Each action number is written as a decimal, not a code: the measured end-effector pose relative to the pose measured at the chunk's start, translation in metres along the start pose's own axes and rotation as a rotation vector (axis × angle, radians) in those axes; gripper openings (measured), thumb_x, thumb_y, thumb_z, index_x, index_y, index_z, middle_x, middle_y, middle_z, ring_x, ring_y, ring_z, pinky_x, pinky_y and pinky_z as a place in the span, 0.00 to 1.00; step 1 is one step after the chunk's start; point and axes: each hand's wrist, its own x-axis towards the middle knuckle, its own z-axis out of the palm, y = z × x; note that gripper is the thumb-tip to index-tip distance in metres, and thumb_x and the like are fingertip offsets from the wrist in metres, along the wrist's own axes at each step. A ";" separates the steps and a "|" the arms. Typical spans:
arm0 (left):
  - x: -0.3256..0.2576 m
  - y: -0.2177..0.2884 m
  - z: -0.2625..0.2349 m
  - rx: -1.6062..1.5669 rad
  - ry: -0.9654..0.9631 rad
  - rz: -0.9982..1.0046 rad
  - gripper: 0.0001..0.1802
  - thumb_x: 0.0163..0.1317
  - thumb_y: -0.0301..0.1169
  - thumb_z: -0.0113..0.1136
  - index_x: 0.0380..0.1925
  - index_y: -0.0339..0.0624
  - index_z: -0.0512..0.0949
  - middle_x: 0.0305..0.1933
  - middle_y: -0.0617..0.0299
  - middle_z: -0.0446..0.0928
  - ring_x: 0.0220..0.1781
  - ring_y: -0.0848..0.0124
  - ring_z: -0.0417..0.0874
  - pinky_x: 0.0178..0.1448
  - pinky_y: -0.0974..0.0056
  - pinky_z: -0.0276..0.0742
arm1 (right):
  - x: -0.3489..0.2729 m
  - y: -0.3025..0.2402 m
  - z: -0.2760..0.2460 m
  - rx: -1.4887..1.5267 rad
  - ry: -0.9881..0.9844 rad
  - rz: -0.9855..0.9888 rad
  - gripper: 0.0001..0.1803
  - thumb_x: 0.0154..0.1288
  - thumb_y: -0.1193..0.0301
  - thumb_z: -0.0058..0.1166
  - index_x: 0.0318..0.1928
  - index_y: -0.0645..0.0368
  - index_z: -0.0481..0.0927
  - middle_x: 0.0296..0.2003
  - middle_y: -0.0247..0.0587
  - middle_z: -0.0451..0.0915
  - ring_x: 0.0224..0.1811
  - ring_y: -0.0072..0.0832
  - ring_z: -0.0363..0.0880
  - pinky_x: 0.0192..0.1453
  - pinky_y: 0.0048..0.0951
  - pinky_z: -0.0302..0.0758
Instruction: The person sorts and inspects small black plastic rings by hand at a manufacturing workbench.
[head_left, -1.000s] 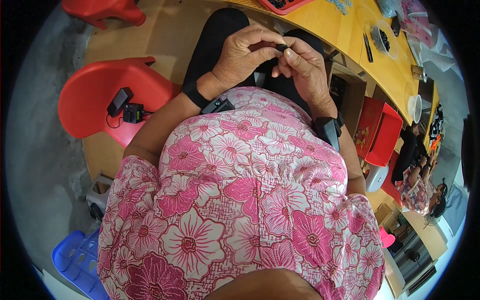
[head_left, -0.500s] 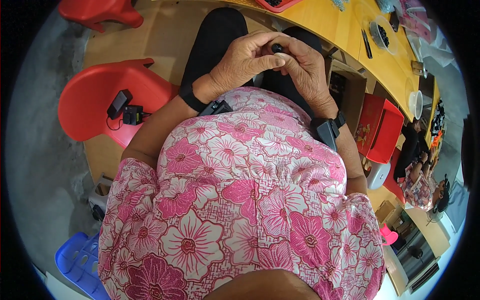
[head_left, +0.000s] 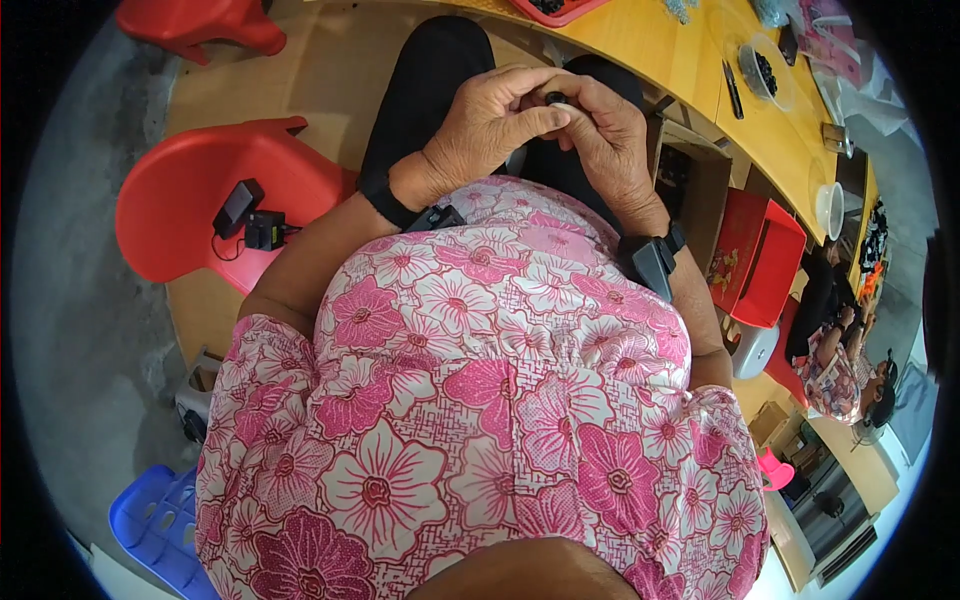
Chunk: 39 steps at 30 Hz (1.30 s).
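Over my lap, above black trousers, my left hand [head_left: 492, 125] and my right hand [head_left: 605, 135] press together around a small part [head_left: 556, 101] that is black with a pale ring. Fingertips of both hands pinch it, and most of it is hidden by my fingers. A black band with a device sits on each wrist. My pink flowered blouse fills the lower half of the view.
A red plastic chair [head_left: 190, 205] on my left carries a black phone and a charger with a cable. A yellow table [head_left: 700, 70] curves along the right with a pen, bowls and a red tray. A red box [head_left: 760, 255] stands under it. A blue crate [head_left: 150, 525] sits low left. Other people sit far right.
Both hands have closed in more tightly on the small part and shifted slightly; the left fingers now cover more of it.
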 end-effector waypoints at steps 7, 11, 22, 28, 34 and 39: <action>0.000 -0.018 -0.014 -0.021 -0.003 -0.178 0.30 0.70 0.42 0.48 0.65 0.35 0.59 0.39 0.65 0.73 0.37 0.80 0.71 0.45 0.74 0.69 | 0.010 0.009 -0.043 0.675 0.208 0.198 0.19 0.67 0.59 0.50 0.41 0.65 0.74 0.22 0.34 0.68 0.19 0.21 0.64 0.32 0.29 0.77; -0.015 -0.045 -0.032 -0.041 -0.072 -0.287 0.26 0.68 0.39 0.51 0.61 0.36 0.65 0.36 0.68 0.71 0.37 0.81 0.72 0.45 0.75 0.69 | 0.032 0.014 -0.105 0.555 0.574 0.140 0.17 0.68 0.61 0.46 0.37 0.66 0.73 0.21 0.35 0.69 0.19 0.22 0.66 0.32 0.31 0.78; -0.003 -0.058 -0.037 -0.348 0.057 -0.427 0.21 0.66 0.29 0.53 0.59 0.36 0.68 0.35 0.70 0.71 0.35 0.82 0.73 0.45 0.76 0.72 | 0.073 0.059 -0.321 -0.724 0.989 0.536 0.22 0.64 0.57 0.52 0.21 0.63 0.77 0.14 0.38 0.75 0.12 0.26 0.73 0.15 0.27 0.70; -0.003 -0.062 -0.042 -0.465 0.030 -0.447 0.24 0.66 0.33 0.55 0.60 0.37 0.66 0.37 0.67 0.72 0.38 0.79 0.74 0.48 0.74 0.73 | 0.122 0.025 -0.227 -0.289 0.678 0.075 0.12 0.62 0.69 0.55 0.39 0.67 0.82 0.27 0.36 0.80 0.22 0.20 0.75 0.26 0.19 0.72; -0.002 -0.063 -0.043 -0.454 0.004 -0.516 0.25 0.66 0.34 0.55 0.61 0.37 0.65 0.38 0.66 0.72 0.39 0.79 0.74 0.50 0.72 0.73 | 0.172 0.023 -0.122 -0.782 0.074 -0.242 0.12 0.56 0.70 0.58 0.42 0.58 0.81 0.33 0.43 0.83 0.35 0.34 0.82 0.40 0.30 0.76; -0.003 -0.058 -0.045 -0.549 -0.012 -0.508 0.27 0.66 0.36 0.55 0.62 0.36 0.63 0.38 0.66 0.72 0.39 0.78 0.73 0.51 0.71 0.73 | 0.218 0.043 -0.085 -0.954 -0.183 -0.108 0.11 0.55 0.75 0.58 0.41 0.59 0.82 0.36 0.44 0.82 0.39 0.34 0.81 0.43 0.31 0.76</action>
